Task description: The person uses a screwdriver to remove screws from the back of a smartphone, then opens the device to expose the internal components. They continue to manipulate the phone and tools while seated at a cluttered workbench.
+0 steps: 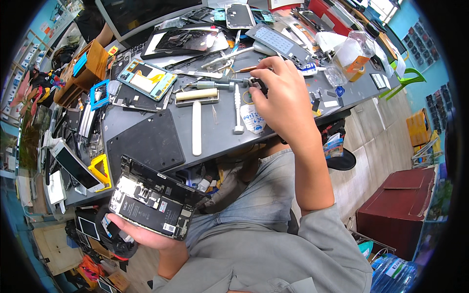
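My left hand (141, 234) holds an opened phone (151, 198) below the table's front edge, its black battery and boards facing up. My right hand (278, 100) is raised over the grey worktable (220, 136), fingers curled around a small black part (259, 85) near a grey metal tool (215, 84). A white screwdriver (238, 110) and a white-handled roller (196, 117) lie just left of that hand. A white label (252, 119) sits under it.
A black mat (146, 141) lies at the front left. Phone parts, frames and screens crowd the table's left and back, with a monitor (141, 14) behind. Plastic containers (351, 53) stand at the right. A dark red box (400, 205) sits on the floor.
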